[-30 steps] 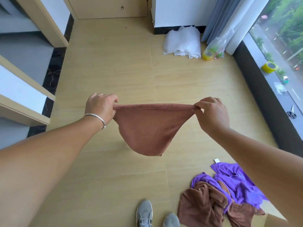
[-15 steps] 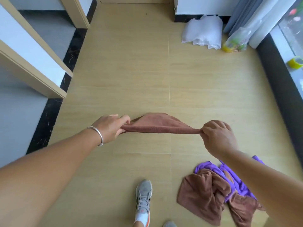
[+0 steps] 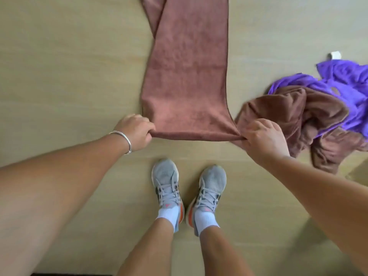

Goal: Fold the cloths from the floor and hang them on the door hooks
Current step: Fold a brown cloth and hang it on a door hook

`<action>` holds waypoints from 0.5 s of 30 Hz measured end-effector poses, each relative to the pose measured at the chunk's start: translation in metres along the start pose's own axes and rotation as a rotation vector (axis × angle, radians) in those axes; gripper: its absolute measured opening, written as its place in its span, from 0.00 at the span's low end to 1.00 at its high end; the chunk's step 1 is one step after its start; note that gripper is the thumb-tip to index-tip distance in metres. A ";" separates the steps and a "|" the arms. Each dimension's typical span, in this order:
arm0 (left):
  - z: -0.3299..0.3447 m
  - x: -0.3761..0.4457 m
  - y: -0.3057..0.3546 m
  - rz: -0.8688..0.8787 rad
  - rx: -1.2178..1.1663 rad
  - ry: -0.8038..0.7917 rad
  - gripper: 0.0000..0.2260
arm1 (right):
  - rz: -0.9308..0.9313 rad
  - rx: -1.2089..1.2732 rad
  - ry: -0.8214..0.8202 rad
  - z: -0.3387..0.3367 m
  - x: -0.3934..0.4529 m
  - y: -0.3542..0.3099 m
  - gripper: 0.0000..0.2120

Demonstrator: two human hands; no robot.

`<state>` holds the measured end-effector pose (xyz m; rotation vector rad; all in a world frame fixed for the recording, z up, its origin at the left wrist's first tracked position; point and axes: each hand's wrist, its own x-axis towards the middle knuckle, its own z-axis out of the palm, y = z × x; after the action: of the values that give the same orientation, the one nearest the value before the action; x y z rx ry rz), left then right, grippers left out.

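Lying flat on the wooden floor [image 3: 69, 66]: long reddish-brown cloth [image 3: 187, 76], stretched away from the fingers, near edge pulled straight between both hands. Looks soft, floppy and light, a bit fuzzy like a towel, so not slippery and not easy to break. Bends anywhere, so keeps no shape alone. Best held at the two near corners, just where the fingers are now, then lifted together so the edge stays straight.

Sitting just past the right fingers, a crumpled pile: dark brown cloth [image 3: 294, 120] touching the knuckles, purple cloth [image 3: 342, 84] behind it and partly under it. Same soft, light kind by the look. Harder to grab well, with corners hidden in the folds; needs a shake to find an edge.

Pinching the near left corner: left hand [image 3: 135, 134], fingers curled tight round the cloth, silver bracelet [image 3: 123, 140] on the wrist behind them.

Pinching the near right corner: right hand [image 3: 262, 138], fingers curled tight on the cloth.

Standing close behind the fingers, two grey shoes [image 3: 165, 184], toes near the held edge. No door hooks in view.
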<state>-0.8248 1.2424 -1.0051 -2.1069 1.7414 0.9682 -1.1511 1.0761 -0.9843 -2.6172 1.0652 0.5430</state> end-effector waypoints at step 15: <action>0.168 0.007 -0.009 0.156 0.097 0.129 0.13 | -0.095 -0.190 -0.108 0.174 -0.015 -0.022 0.10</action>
<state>-0.8720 1.3345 -1.1376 -2.0391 1.9984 0.7830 -1.1877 1.1656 -1.1318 -2.7463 0.8911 0.7891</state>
